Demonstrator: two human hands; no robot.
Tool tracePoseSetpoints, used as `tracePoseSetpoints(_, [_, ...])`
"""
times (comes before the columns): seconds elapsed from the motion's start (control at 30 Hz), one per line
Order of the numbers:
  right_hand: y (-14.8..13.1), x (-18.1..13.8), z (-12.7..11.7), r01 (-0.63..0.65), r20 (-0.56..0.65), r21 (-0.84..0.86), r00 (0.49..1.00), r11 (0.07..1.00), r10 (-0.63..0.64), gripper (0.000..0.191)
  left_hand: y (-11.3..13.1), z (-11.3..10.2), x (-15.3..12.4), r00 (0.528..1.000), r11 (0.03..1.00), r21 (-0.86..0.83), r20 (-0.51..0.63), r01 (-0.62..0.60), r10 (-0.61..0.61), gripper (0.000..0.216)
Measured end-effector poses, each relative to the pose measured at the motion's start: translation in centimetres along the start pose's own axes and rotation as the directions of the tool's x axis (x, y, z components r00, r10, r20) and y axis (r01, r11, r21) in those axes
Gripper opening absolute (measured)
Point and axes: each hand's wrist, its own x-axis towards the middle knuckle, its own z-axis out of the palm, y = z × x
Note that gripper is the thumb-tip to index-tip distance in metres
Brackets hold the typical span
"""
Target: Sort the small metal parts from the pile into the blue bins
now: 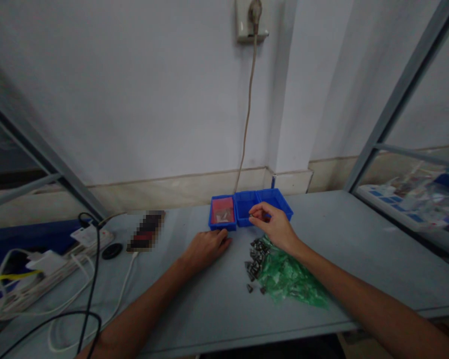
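My right hand is over the front of the blue bins, thumb and fingertips pinched together on a small dark thing too tiny to name. Below it, a heap of small dark metal pieces, some cone-shaped, spills from a green plastic bag. My left hand rests on the table in front of the left bin, its fingers curled; whatever is inside them, if anything, is hidden. That left blue bin holds a pink sheet and a small clear bag. Beside it stands a two-part blue bin.
On the left lie a power strip with plugs and cables, a black round disc and a blurred-out phone-like object on a white cable. Grey metal frame bars rise at both sides. A cord hangs from the wall socket.
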Motion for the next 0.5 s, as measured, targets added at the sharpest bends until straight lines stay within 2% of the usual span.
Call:
tracePoseSetpoints(0.1, [-0.22,0.12,0.02,-0.008,0.015,0.064,1.000,0.998,0.007,0.016,-0.10,0.20,0.01,1.000,1.000,-0.020,-0.024,-0.010,0.010,0.022])
tracePoseSetpoints(0.27, [-0.32,0.28,0.18,-0.106,0.072,0.207,0.993,0.973,0.093,0.020,-0.35,0.66,0.01,0.994,0.996,-0.078,-0.097,-0.052,0.044,0.017])
tracePoseSetpoints(0.5, [-0.82,0.40,0.02,-0.204,0.014,0.341,0.977,0.918,0.212,0.023,-0.26,0.34,-0.07,0.993,0.987,-0.142,-0.101,-0.078,0.064,0.011])
